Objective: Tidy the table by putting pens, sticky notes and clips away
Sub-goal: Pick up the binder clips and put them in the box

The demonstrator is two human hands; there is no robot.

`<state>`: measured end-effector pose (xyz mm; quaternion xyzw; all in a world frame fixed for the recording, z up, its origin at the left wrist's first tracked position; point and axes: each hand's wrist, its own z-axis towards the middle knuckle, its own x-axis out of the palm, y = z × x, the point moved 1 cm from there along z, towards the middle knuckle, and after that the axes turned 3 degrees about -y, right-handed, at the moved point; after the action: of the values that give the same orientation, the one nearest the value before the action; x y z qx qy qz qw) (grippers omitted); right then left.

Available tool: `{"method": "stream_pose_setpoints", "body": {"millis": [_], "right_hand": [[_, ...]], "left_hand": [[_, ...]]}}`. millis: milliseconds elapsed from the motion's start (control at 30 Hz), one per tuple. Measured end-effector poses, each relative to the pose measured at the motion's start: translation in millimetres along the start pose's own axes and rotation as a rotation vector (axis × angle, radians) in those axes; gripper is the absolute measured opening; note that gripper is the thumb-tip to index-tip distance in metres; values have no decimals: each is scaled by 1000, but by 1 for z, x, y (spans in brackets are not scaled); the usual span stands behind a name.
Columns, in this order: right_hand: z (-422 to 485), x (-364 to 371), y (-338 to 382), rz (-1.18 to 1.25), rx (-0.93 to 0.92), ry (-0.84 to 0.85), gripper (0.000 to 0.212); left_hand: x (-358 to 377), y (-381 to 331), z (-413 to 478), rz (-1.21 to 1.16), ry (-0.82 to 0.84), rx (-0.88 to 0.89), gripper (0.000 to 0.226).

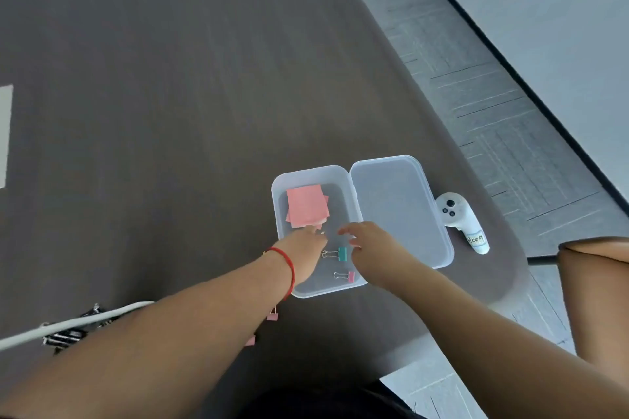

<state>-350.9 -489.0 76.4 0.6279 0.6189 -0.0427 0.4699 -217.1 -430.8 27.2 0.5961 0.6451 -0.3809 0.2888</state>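
A clear plastic box (283,190) lies open on the dark table, its lid (401,207) folded out to the right. Inside are pink sticky notes (306,204), a green binder clip (342,254) and a pink binder clip (350,276). My left hand (303,248), with a red string at the wrist, reaches into the box. Its fingertips touch the near edge of the notes beside a small metal glint (322,233); its grip is hidden. My right hand (371,245) hovers over the box's right side with fingers apart and nothing in them. Two pink clips (272,316) lie on the table under my left forearm.
A white controller (459,218) lies right of the lid near the table's rounded edge. Black and white items (68,333) and a white cable sit at the lower left. A pale sheet (5,133) is at the left edge, a brown chair (595,265) at the right.
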Motion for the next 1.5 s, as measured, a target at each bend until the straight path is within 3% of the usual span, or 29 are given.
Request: {"method": "stream_pose_setpoints", "body": {"millis": [133, 200, 267, 333, 367, 433, 500, 567, 700, 867, 967, 1167, 1267, 1367, 1500], "right_hand": [[-1, 3, -6, 11, 6, 7, 46], [0, 3, -6, 13, 4, 11, 45], [0, 3, -5, 16, -2, 22, 45], [-1, 4, 0, 8, -25, 26, 44], [-4, 4, 5, 14, -42, 24, 42], [-15, 10, 19, 59, -115, 93, 37], [-28, 26, 40, 29, -231, 251, 34], [-35, 54, 57, -116, -334, 388, 33], [-28, 116, 64, -461, -403, 479, 43], [-14, 154, 61, -642, -337, 357, 41], [-7, 162, 63, -664, -319, 322, 34], [-11, 140, 79, -583, -309, 309, 34], [-18, 99, 94, -403, -328, 173, 21], [-14, 47, 86, -184, -271, -14, 11], [15, 10, 39, -220, -84, -121, 16]], "left_hand": [[12, 9, 6, -133, -80, 54, 43], [5, 16, -7, -163, -369, 95, 38], [-1, 26, -36, -207, -740, 44, 19], [10, 40, -70, -360, -858, -94, 14], [25, 46, -84, -417, -796, -148, 19], [60, 51, -108, -417, -496, -225, 37], [88, 52, -125, -397, -182, -254, 68], [106, 51, -134, -342, 17, -249, 90], [129, 59, -133, -215, 111, -214, 69], [139, 68, -132, -197, -59, -163, 28], [137, 72, -131, -241, 3, -255, 31], [106, 77, -137, -642, -247, -417, 16], [68, 77, -137, -712, -526, -343, 13], [21, 68, -125, -634, -735, -162, 10], [-16, 47, -78, -403, -678, -2, 9]]}}
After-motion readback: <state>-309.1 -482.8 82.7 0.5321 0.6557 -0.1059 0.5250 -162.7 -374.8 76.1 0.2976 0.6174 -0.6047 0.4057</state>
